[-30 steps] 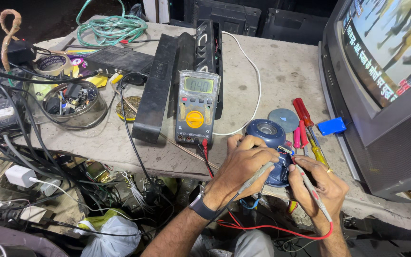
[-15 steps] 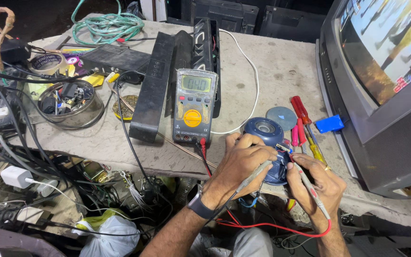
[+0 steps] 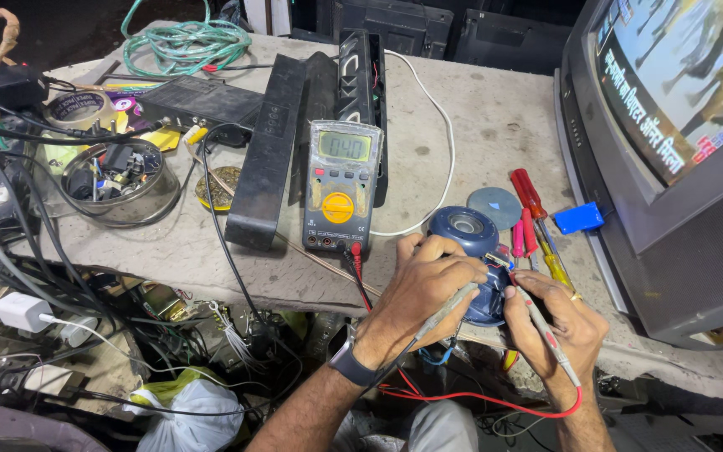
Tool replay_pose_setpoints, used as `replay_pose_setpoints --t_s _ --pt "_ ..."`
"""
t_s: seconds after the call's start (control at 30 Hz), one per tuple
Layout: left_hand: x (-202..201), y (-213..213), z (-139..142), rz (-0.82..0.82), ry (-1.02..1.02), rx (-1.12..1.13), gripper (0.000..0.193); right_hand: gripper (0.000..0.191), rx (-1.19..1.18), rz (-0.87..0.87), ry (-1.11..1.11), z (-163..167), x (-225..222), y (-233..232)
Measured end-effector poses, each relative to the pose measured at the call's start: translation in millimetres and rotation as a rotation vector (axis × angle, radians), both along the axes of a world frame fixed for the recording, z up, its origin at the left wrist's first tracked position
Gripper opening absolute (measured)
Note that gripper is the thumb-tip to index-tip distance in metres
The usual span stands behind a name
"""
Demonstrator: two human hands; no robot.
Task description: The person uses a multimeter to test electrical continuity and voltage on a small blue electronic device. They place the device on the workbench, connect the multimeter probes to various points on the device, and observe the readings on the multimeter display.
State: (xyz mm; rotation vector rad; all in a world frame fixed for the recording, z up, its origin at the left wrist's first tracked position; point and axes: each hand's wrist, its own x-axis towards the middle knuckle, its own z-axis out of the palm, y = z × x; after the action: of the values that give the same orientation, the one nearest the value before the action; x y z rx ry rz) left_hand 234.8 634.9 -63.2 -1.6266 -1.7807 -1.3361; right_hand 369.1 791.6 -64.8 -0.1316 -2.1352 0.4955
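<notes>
Head view: two bare hands are seen at the near edge of a cluttered concrete bench. The left hand is closed around a grey probe and rests on a dark blue round speaker, which lies between the hands. The right hand is pinched shut on a red probe, its tip set against the speaker's side terminals. Just beyond the left hand lies a grey multimeter with a yellow dial (its display is lit).

A slip could be risked: both tips meet close together, so they might touch and spoil the reading, and the speaker sits near the bench edge.

Counted: two probes, one multimeter, one speaker, two red-handled screwdrivers beyond the right hand, one television to its right.
</notes>
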Motion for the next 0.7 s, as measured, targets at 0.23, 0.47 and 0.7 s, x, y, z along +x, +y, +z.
replay_pose_setpoints --t_s 0.23,0.47,0.7 --pt "7.0 1.1 0.7 0.004 0.004 0.005 0.023 0.020 -0.018 0.010 -0.001 1.6 7.7 -0.3" --pt "14.4 -2.0 2.6 0.001 -0.013 -0.012 0.023 0.020 -0.020 0.014 0.003 3.5 13.7 -3.4" --pt "23.3 -3.0 3.5 0.025 0.000 -0.094 0.017 0.019 -0.021 0.018 0.010 3.4 23.5 -4.5"
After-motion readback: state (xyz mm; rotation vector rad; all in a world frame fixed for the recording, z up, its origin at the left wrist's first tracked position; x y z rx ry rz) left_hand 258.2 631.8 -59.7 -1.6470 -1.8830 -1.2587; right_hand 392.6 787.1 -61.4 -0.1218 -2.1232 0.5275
